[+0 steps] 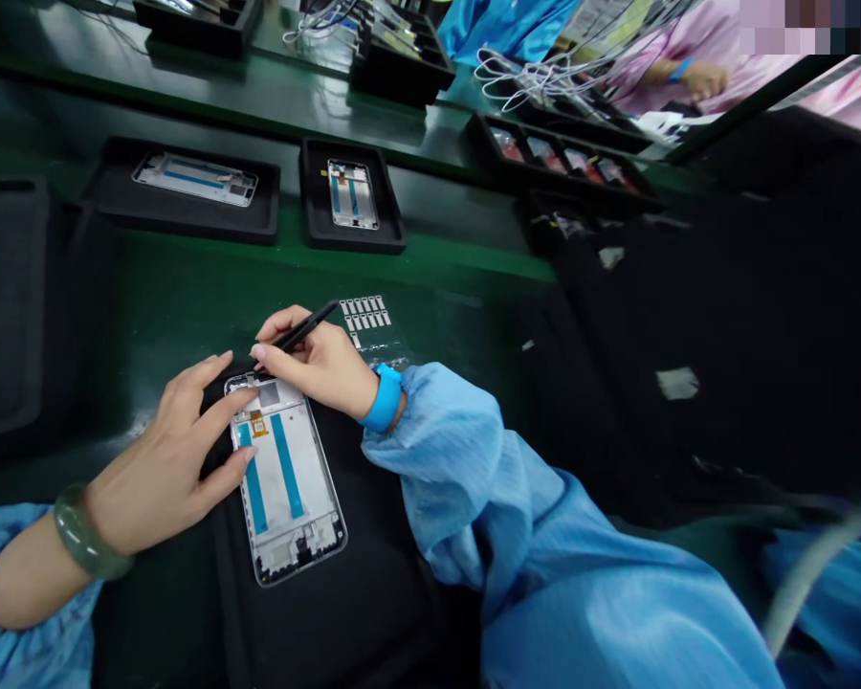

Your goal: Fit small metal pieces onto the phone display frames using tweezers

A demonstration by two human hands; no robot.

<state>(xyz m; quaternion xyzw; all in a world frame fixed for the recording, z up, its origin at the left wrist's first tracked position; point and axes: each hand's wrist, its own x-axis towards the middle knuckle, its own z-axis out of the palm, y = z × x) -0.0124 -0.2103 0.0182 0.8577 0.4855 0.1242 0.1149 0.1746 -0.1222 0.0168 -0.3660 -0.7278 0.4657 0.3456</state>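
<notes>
A phone frame with two blue strips and a small orange flex piece lies on a black pad. My left hand rests at its upper left, fingers spread, with fingertips on the frame's edge and face. In my right hand is a slim black pen-like tool, held between thumb and fingers over the frame's top end. The tool's tip is mostly hidden behind the fingers. Just beyond my right hand lies a clear sheet with several small pale stickers.
Black trays, one on the left and one in the middle, hold more phone frames. Farther back are a divided black box and white cables. A co-worker's hand shows at upper right. Black material covers the right side.
</notes>
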